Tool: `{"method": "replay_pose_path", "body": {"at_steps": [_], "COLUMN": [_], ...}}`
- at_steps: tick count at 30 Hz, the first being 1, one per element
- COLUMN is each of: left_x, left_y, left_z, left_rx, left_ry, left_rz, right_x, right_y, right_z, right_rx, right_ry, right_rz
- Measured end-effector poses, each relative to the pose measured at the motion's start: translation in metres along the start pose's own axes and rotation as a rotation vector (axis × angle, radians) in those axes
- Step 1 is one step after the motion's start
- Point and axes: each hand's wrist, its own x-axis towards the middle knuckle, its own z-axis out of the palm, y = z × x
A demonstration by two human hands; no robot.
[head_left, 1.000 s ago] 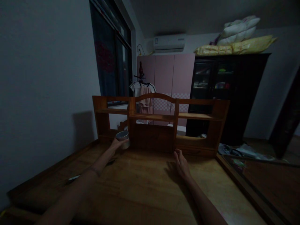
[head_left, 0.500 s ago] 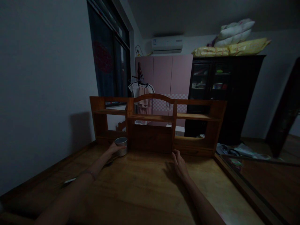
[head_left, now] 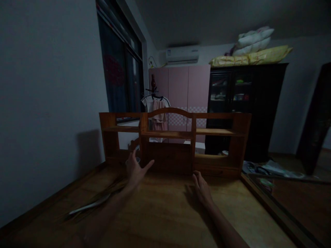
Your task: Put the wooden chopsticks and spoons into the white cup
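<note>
My left hand (head_left: 136, 169) is raised over the wooden desk (head_left: 165, 213) with its fingers spread, holding nothing. Just behind it a small round metal tin (head_left: 137, 159) peeks out, mostly hidden by the fingers, at the lower left bay of the wooden shelf unit (head_left: 173, 137). My right hand (head_left: 201, 187) lies flat on the desk top, fingers stretched toward the shelf's base, empty.
A flat pale object (head_left: 89, 206) lies on the desk at the left. Behind stand a window, a pink wardrobe (head_left: 186, 89), hanging clothes (head_left: 156, 110) and a dark cabinet (head_left: 248, 103) with bedding on top. A desk edge runs along the right.
My left hand has let go of the metal tin, which it held a second ago, and has opened in front of it. The right hand has stayed flat on the desk.
</note>
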Motion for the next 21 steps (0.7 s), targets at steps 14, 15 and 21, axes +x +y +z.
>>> {"method": "replay_pose_path", "body": {"at_steps": [14, 15, 21], "left_x": [-0.062, -0.061, -0.054], "left_y": [-0.041, -0.048, -0.067], "left_z": [0.073, 0.074, 0.077], "left_rx": [0.157, 0.148, 0.111], "left_ry": [-0.504, -0.497, -0.453], "left_rz": [0.693, 0.653, 0.376], "right_x": [-0.002, -0.002, -0.001], "right_y": [0.003, 0.003, 0.008], "right_z": [0.002, 0.003, 0.012], "right_rx": [-0.409, -0.423, -0.456], "right_ry": [-0.12, -0.136, -0.212], "right_rz": [-0.001, 0.0, 0.013]}}
